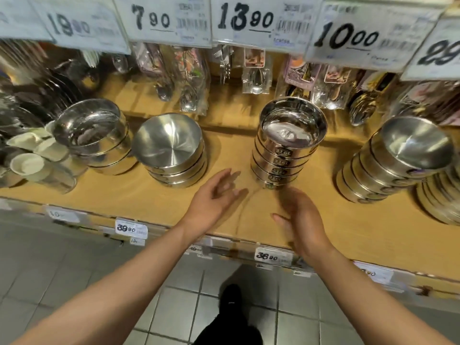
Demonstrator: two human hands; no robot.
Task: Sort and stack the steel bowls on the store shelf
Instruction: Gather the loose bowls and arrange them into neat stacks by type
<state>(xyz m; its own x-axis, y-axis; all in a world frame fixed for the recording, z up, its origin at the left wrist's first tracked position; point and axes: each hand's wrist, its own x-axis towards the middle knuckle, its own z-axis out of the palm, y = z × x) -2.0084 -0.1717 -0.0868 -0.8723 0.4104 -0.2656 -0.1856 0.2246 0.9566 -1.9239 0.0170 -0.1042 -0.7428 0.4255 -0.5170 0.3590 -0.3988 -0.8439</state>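
A tall stack of several small shiny steel bowls [286, 155] with oval labels stands at the shelf's middle. Left of it sits a lower stack of matte steel bowls [171, 150], and further left a stack of polished bowls [94, 135]. At the right leans another stack of matte bowls [398, 160]. My left hand [214, 200] hovers empty over the wooden shelf [149, 200], fingers spread, between the two middle stacks. My right hand [301, 220], blurred, is empty too, just in front of the tall stack and not touching it.
Packaged spoons [256, 75] hang at the back of the shelf. Cream plastic cups [27, 165] and dark plates crowd the far left. More steel dishes [440, 202] lie at the far right. Price tags [241, 18] hang overhead and line the shelf's front edge. Tiled floor below.
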